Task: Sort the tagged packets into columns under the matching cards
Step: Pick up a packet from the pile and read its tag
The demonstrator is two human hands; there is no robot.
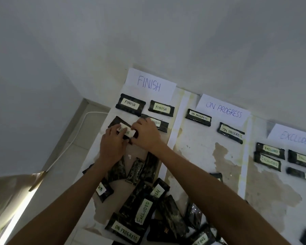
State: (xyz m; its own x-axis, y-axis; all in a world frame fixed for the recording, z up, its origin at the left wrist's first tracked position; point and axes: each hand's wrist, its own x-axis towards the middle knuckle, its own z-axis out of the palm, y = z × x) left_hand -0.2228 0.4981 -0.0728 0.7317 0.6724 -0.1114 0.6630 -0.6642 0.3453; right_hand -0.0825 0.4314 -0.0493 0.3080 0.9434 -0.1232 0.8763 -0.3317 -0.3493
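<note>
Bare paper sheet (198, 156) lay open on the near side of the ON PROGRESS packets (230, 132). A heap of unsorted packets (145, 209) blocked the near middle.

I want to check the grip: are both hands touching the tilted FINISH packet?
Touching. The head view shows the left hand and right hand curling fingers onto opposite ends of the tilted FINISH packet.

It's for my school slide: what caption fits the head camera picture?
The left hand and right hand hold a FINISH packet under the FINISH card.
</note>
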